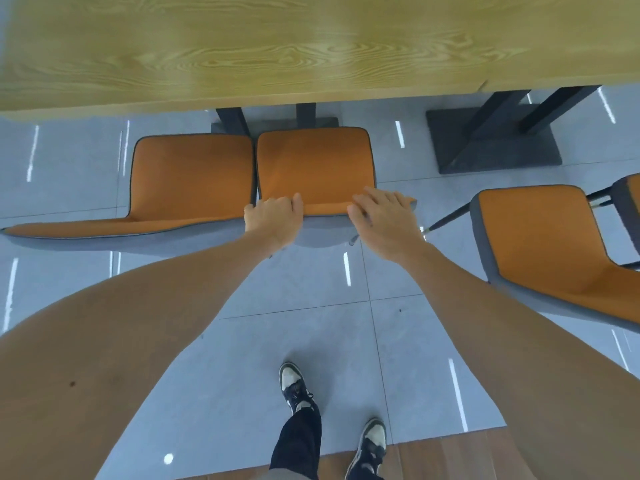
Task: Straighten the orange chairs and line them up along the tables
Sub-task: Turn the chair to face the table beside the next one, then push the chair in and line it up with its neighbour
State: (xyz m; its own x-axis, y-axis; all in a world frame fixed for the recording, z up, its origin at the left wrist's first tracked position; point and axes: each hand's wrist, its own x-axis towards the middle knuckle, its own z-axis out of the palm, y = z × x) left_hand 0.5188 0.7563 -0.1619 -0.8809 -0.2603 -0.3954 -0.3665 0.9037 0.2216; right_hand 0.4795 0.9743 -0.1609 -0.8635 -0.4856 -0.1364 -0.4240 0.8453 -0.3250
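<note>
The middle orange chair (pixel 315 164) with a grey back shell faces the wooden table (pixel 277 46), its seat partly under the table edge. My left hand (pixel 273 216) grips the top of its backrest at the left end, fingers curled over. My right hand (pixel 381 216) lies on the right end of the same backrest, fingers wrapped over the edge. A second orange chair (pixel 187 181) stands right beside it on the left, the two seats nearly touching. A third orange chair (pixel 547 244) stands at the right, turned at an angle and farther from the table.
Black table legs and a dark base plate (pixel 491 147) stand under the table to the right. Part of another chair (pixel 628 209) shows at the right edge. The grey tiled floor (pixel 298 327) lies behind the chairs, where my feet (pixel 298 386) stand.
</note>
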